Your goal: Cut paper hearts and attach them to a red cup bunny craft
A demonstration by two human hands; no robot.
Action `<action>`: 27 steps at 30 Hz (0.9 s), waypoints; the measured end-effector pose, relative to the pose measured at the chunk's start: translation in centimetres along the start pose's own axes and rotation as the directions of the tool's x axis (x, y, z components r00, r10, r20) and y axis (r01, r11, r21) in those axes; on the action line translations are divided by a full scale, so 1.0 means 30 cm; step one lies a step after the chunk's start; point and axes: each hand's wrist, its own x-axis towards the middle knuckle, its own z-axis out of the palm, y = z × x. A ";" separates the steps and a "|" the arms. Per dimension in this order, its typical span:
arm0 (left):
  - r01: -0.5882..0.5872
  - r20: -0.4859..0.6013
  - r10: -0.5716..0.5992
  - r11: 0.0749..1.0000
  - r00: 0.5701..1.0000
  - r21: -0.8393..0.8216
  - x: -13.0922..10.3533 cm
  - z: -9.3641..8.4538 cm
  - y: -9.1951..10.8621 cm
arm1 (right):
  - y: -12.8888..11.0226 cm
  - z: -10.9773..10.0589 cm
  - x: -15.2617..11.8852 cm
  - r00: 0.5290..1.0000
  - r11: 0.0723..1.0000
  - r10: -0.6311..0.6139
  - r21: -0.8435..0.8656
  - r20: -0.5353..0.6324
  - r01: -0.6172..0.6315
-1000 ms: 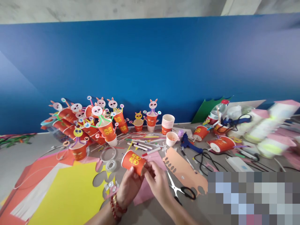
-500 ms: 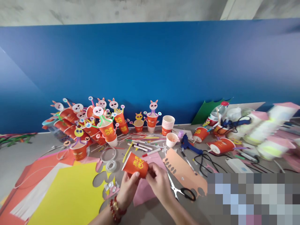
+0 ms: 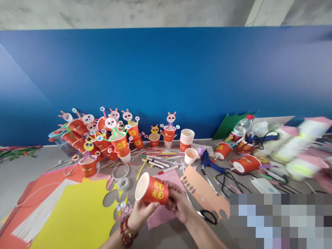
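A red paper cup (image 3: 158,191) with gold characters lies tilted on its side between my hands, its white mouth turned to the left. My left hand (image 3: 141,213) supports it from below near the rim, thumb along the side. Around the base end, my right hand (image 3: 179,203) has its fingers closed on the cup; part of the base is hidden behind them. Pink paper (image 3: 164,219) lies underneath on the table. Just right of my right wrist are scissors (image 3: 207,216) with black handles, their blades partly covered.
Decorated cups with rabbit faces (image 3: 118,143) crowd the back left. A cup stack (image 3: 186,139) stands at the back middle. Rightward lie a blue glue gun (image 3: 210,162), black cables and cut peach paper (image 3: 204,193). Yellow paper (image 3: 75,211) and tape rolls (image 3: 123,183) lie left.
The cup has turned so that its open mouth faces me more, and it has shifted slightly right. My right hand has moved right and wraps more around the base.
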 end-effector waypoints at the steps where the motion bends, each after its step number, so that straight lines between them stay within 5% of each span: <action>1: 0.003 -0.005 -0.003 1.000 1.000 0.001 -0.001 -0.003 -0.004 | -0.007 -0.006 0.001 0.999 0.999 0.037 0.028 0.028 -0.038; 10: 0.023 -0.036 -0.026 0.996 0.999 -0.092 -0.005 -0.019 -0.029 | -0.031 -0.046 0.003 0.940 0.953 0.293 0.031 0.174 -0.302; 14: 0.047 -0.019 -0.059 0.917 0.998 -0.397 0.039 -0.028 -0.015 | -0.040 -0.044 0.006 0.986 0.988 0.146 0.039 0.074 -0.149; 18: 0.211 0.156 -0.143 0.711 0.977 -0.671 0.084 -0.036 -0.005 | -0.054 -0.040 0.001 0.999 1.000 -0.014 -0.008 0.030 0.015; 22: 0.313 0.245 -0.194 0.598 0.950 -0.738 0.089 -0.039 -0.003 | -0.048 -0.029 -0.004 0.999 0.996 -0.040 -0.077 0.027 0.042; 27: 0.338 0.258 -0.219 0.594 0.941 -0.730 0.076 -0.034 0.008 | -0.065 0.004 -0.011 0.996 0.986 -0.049 -0.154 0.069 0.059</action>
